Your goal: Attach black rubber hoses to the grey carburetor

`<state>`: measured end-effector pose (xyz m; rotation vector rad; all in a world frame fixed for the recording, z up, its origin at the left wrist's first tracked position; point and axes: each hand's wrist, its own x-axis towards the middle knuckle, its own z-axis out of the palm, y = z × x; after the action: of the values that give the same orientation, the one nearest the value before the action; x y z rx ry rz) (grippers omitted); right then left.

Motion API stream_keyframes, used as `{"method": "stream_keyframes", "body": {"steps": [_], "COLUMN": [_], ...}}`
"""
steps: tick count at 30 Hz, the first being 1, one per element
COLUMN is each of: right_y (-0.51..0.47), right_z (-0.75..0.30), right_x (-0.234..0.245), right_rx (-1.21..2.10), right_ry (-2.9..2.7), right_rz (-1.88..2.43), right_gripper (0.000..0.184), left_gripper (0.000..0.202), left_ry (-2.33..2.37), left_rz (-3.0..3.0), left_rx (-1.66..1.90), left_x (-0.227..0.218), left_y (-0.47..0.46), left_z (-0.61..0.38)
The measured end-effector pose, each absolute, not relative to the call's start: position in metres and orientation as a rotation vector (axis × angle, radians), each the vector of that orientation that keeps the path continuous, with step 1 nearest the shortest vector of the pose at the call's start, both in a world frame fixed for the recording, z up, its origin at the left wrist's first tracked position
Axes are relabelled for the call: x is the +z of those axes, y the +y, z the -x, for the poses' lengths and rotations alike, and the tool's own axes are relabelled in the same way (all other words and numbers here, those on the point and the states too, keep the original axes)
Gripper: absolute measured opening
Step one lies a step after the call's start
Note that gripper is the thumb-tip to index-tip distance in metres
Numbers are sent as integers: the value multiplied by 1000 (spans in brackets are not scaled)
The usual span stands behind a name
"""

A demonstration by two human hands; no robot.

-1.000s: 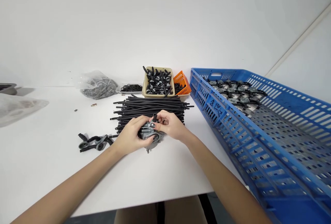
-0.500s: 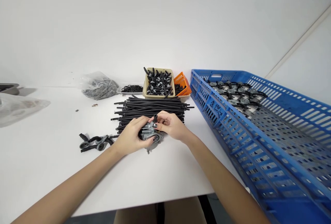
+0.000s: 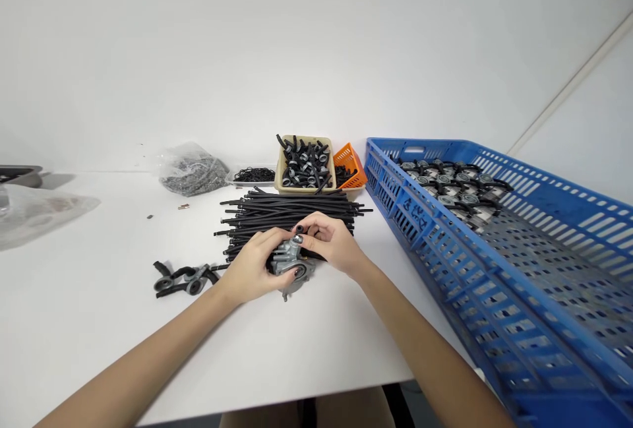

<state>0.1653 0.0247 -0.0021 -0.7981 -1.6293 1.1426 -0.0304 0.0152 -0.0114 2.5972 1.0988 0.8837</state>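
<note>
Left hand (image 3: 252, 268) curled around a grey metal part (image 3: 289, 265), fingers closed on its left side, thumb on the front. Part sits low over the white table (image 3: 99, 322), just in front of a pile of black tubes (image 3: 291, 212); its round face tilts toward the camera, and a short black tube (image 3: 299, 229) stands up from its top. Right hand (image 3: 332, 242) pinches that tube end between thumb and fingertips, other fingers bent. Both forearms reach in from the near edge and meet at the part. Blue crate (image 3: 519, 296) lies to the right.
</note>
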Motion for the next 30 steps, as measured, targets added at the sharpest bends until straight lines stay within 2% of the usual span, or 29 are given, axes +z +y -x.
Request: {"method": "stream_keyframes", "body": {"steps": [10,23,27,30], "right_y": [26,20,17,15], "right_z": [-165,-171,-166,-163], "right_x": [-1,6,5,1], "right_rx": [1054,1018,925,993], "right_ry": [-1673,-1852,-1882,-1873], "right_rz": [711,833,971,956], "right_gripper": [18,26,16,12], "left_gripper": [37,44,41,43], "left_ry": [1082,1100,1064,1029], "left_rz": [-2572,-2557,-2540,-2468], "left_rx": [832,855,813,832], "left_x": [-8,-8,-8,-8], "left_y": [14,14,15,14], "left_z": [29,30,31,32]}}
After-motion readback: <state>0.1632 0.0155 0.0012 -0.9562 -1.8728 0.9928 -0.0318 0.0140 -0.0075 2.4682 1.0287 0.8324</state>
